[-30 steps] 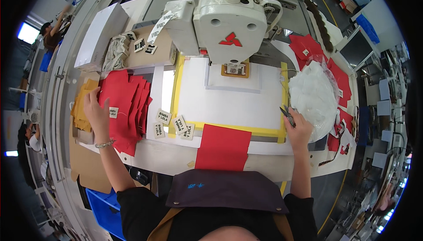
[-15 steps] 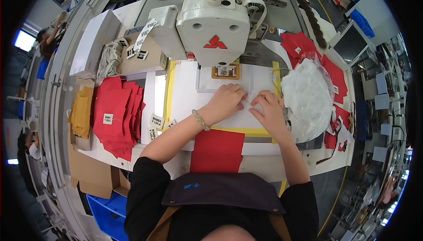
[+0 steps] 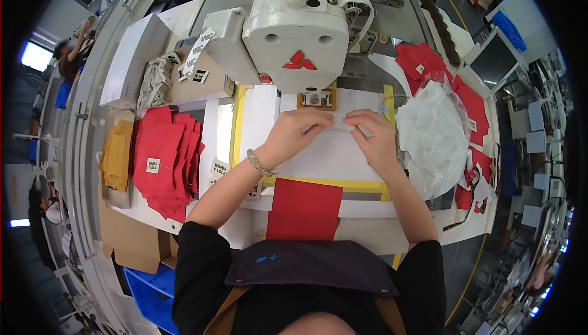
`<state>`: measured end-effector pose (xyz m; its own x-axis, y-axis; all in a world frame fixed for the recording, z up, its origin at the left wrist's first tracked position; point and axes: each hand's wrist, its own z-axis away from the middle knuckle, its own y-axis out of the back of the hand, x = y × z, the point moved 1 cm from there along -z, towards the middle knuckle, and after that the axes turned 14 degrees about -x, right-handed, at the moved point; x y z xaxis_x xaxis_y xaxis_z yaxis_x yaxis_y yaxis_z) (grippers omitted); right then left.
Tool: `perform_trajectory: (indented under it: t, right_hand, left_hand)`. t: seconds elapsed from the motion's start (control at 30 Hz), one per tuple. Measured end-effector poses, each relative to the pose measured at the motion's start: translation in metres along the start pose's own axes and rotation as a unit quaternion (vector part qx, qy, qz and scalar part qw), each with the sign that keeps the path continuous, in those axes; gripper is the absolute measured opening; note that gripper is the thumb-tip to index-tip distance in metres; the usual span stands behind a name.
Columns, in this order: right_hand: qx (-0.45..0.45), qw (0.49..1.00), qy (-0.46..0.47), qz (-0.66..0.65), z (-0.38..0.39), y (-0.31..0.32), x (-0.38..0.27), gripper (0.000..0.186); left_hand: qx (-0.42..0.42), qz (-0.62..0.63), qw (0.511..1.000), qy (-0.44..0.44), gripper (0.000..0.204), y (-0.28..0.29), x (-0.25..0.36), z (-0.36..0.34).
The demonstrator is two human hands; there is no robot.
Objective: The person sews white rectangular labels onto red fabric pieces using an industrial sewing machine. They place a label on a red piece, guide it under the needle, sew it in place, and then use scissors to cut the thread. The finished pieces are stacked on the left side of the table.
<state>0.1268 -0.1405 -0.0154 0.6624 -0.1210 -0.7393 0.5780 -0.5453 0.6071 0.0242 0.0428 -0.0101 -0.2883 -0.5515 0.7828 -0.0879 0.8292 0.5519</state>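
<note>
Under the head of a white sewing machine, both hands work close together over the white work surface. My left hand, with a beaded bracelet at the wrist, has thumb and fingertips closed in a pinch. Across a small gap, my right hand also pinches. Between the fingertips is a thin, whitish, see-through piece, too faint to name exactly. Just beyond them sits the brass-coloured clamp frame below the needle area. A red cloth piece lies at the near edge, in front of me.
At left are a stack of red cloth pieces, yellow pieces and a white box. Loose printed labels lie beside my left forearm. A clear bag of white pieces and more red cloth are at right.
My left hand has drawn back a little to the left, and my right hand has shifted slightly right and away from me. The fingertips are a bit farther apart.
</note>
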Motion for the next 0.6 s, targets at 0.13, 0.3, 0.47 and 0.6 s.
perform_trajectory:
  t: [0.13, 0.3, 0.47, 0.6]
  right_hand:
    - [-0.061, 0.970, 0.069, 0.226, -0.009, -0.005, 0.012, 0.018]
    - [-0.113, 0.952, 0.011, 0.286, -0.001, -0.015, 0.009, 0.027]
    - [-0.116, 0.932, -0.018, 0.342, 0.000, -0.020, 0.010, 0.037]
    - [-0.110, 0.920, -0.035, 0.375, -0.003, -0.024, 0.012, 0.040]
  left_hand:
    - [-0.091, -0.134, 0.986, -0.031, 0.016, 0.007, -0.021, 0.016]
    - [-0.125, -0.234, 0.964, -0.030, 0.031, 0.006, -0.035, 0.034]
    - [-0.169, -0.279, 0.945, 0.000, 0.057, 0.005, -0.034, 0.031]
    - [-0.173, -0.303, 0.937, 0.006, 0.067, 0.002, -0.034, 0.030]
